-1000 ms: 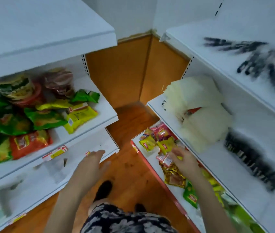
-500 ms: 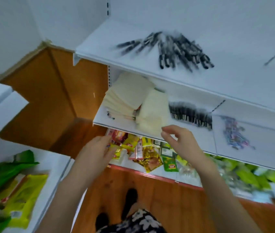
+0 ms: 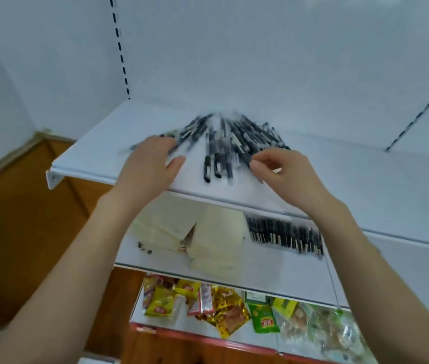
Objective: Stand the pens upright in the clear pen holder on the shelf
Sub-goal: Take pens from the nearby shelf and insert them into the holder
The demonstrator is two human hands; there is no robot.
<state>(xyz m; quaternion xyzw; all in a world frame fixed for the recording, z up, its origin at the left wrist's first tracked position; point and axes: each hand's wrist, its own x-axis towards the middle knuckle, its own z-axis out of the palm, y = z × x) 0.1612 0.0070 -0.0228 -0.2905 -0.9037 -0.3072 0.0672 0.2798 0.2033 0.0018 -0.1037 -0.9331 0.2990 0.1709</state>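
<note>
Motion blur smears the heap of black pens (image 3: 223,145), so single pens are hard to pick apart. Those at the heap's left are hidden under the left hand (image 3: 153,164). That hand lies flat on them, fingers (image 3: 160,141) straight and spread, grasping nothing. The right hand (image 3: 286,172) is at the heap's right front edge, fingers curled and thumb (image 3: 256,168) close to the forefinger. Whether a pen is pinched between them cannot be told through the blur.

The pens lie flat in a fan on the top shelf (image 3: 98,153), a white board against a white back panel (image 3: 234,61) with a slotted upright (image 3: 120,48). The next shelf down carries cream paper stacks (image 3: 216,240) and a row of pens (image 3: 284,236). Under that lie snack packets (image 3: 208,308) in yellow, red and green. Brown wood panelling (image 3: 24,219) shows at the left.

Half a second ago both hands hung lower, in front of the paper stacks and snacks — now they have risen onto the top shelf, and the view has swung up and nearer to the heap.
</note>
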